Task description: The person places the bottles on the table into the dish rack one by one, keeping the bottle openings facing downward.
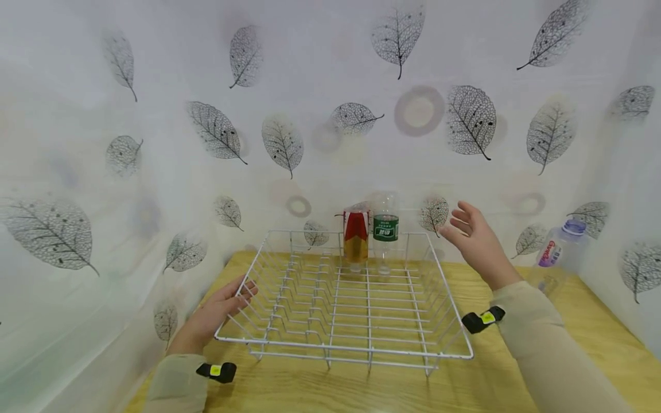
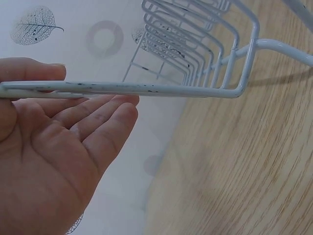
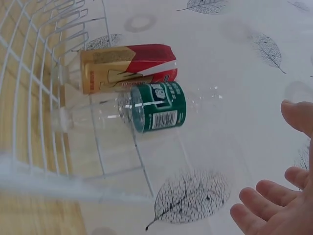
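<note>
A white wire dish rack [image 1: 335,347] stands on the wooden table. My left hand [image 1: 219,310] is at its left rim. In the left wrist view the rim wire runs between the thumb and the outstretched fingers [image 2: 105,129]. Two bottles stand neck down at the back of the rack: one with a red and gold label [image 1: 356,235], and beside it a clear one with a green label [image 1: 385,228]. To the right of them, above the rack's back right corner, my right hand [image 1: 477,244] is raised with fingers loosely bent, holding nothing.
A clear bottle with a purple neck ring [image 1: 560,252] stands upright on the table [image 1: 583,350] at the right, beyond the right forearm. A leaf-printed curtain [image 1: 320,69] hangs behind the table and along both sides.
</note>
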Demonstrator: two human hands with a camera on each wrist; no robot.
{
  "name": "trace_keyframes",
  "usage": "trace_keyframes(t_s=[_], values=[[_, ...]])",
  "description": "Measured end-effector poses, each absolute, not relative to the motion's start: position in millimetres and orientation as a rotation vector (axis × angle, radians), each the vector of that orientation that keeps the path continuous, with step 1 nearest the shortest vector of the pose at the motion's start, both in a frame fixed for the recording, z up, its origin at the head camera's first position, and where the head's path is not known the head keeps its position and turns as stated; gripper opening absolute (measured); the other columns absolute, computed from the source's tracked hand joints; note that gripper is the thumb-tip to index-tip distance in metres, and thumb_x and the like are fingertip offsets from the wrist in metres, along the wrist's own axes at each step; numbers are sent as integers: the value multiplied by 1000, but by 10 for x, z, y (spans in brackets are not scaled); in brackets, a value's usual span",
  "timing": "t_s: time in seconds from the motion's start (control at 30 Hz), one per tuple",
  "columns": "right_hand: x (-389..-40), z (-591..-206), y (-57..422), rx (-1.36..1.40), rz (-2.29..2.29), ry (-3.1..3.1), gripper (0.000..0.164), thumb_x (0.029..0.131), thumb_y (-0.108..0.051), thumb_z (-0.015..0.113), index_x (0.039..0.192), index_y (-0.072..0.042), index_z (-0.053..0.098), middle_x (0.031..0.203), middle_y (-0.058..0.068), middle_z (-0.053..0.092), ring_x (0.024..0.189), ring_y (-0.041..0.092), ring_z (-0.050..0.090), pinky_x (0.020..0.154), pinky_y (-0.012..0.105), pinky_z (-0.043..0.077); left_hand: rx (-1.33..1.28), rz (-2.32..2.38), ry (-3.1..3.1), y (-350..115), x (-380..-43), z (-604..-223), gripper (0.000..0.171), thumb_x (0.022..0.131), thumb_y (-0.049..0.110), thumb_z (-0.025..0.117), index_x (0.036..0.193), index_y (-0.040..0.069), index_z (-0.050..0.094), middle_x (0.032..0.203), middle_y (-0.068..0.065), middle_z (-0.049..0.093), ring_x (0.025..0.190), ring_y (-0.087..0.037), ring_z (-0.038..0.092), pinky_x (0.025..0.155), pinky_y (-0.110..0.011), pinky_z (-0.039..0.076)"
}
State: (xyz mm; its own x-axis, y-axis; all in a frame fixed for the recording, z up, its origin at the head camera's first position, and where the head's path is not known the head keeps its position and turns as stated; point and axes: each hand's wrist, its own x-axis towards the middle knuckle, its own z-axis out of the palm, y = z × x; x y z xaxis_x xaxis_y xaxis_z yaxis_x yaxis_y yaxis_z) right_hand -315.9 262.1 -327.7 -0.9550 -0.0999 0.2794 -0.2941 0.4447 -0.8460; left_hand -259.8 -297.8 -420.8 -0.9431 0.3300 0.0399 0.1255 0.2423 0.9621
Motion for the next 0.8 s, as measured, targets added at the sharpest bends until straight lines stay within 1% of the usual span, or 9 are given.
trace_keyframes(t_s=[0.07,0.1,0.17,0.23,0.3,0.43,0.53,0.63,0.8], values=[[-3045,-3339,2707,343,1491,-2489,91,101,-44,61,165,-20,0,166,16,18,148,40,27,112,60,33,417,1794,2333,-2976,-2589,-4211,64,106,6,43,162,1,12,155,-32,33,142,-47,33,104,-20,39],[-2986,-3371,2750,348,1476,-2478,90,101,-42,60,165,-20,1,166,17,19,147,41,28,114,52,35,409,1797,2334,-2974,-2585,-4211,64,106,6,43,162,1,12,155,-32,33,142,-47,33,104,-20,39],[-2865,-3444,2838,348,1442,-2455,86,102,-39,60,165,-21,3,164,19,21,146,42,29,113,32,38,398,1797,2339,-2972,-2582,-4210,64,106,6,44,162,1,12,155,-31,33,142,-46,34,105,-21,39],[-2747,-3534,2941,336,1400,-2446,84,103,-35,60,165,-21,5,163,21,22,145,41,30,106,14,37,390,1801,2341,-2965,-2579,-4203,64,105,6,44,161,0,13,155,-32,33,142,-46,35,106,-23,40],[-2637,-3636,3056,324,1380,-2433,82,104,-30,59,165,-19,6,162,24,22,146,39,30,98,2,34,388,1800,2344,-2962,-2578,-4195,64,105,6,44,161,-1,12,155,-32,33,142,-47,34,106,-23,40],[-2452,-3852,3335,213,1314,-2413,76,105,-28,58,164,-16,11,161,20,28,143,17,37,94,0,34,378,1797,2348,-2947,-2576,-4193,64,105,5,43,161,-2,12,155,-32,33,142,-46,35,110,-29,39],[-2353,-3986,3543,59,1294,-2373,73,105,-29,57,163,-17,16,157,11,36,135,3,39,91,0,35,355,1785,2350,-2951,-2583,-4200,65,105,6,43,161,-1,12,156,-31,33,142,-45,35,114,-39,36],[-2300,-4075,3705,-133,1337,-2307,72,105,-30,56,163,-15,17,156,5,37,136,2,38,93,1,36,335,1779,2356,-2957,-2593,-4206,65,105,6,44,162,1,13,156,-29,34,141,-45,36,115,-45,33],[-2322,-4176,3863,-449,1424,-2212,79,103,-38,56,164,-17,10,165,8,22,149,11,24,110,13,29,354,1787,2353,-2958,-2600,-4203,65,105,5,43,161,-1,11,155,-31,34,142,-45,35,115,-43,34]])
